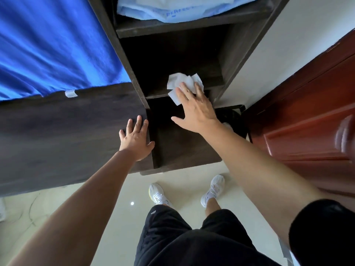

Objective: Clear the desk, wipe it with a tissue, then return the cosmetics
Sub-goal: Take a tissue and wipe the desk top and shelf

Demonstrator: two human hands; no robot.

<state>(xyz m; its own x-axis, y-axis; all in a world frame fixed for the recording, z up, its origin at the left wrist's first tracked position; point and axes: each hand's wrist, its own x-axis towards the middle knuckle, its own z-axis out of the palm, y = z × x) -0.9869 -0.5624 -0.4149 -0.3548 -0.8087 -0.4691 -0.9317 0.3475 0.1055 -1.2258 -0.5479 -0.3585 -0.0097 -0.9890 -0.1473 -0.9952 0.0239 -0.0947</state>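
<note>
Head view: your right hand (194, 110) lies flat, fingers straight, pressing the tissue (180, 81) onto the middle shelf (155, 96) of the dark unit. It is a push, not a grasp. Your left hand (135, 140) is spread flat against the dark panel (67, 127) beside the unit and holds nothing.

The risk is at the shelf's front edge. The tissue is bunched, and one corner already hangs past the lip under your palm. Pull back toward yourself and it may well slide off and drop into the lower bay (178, 146) or onto the floor. As it is only pinned, a quick sideways stroke could leave it behind or tear it.

The top shelf holds a pale blue bag (172, 10) with printed lettering. The middle shelf carries the tissue, and its back is too dark to read. The lower bay is in shadow too. No cosmetics are in sight, so returning them is likely still ahead of you.
</note>
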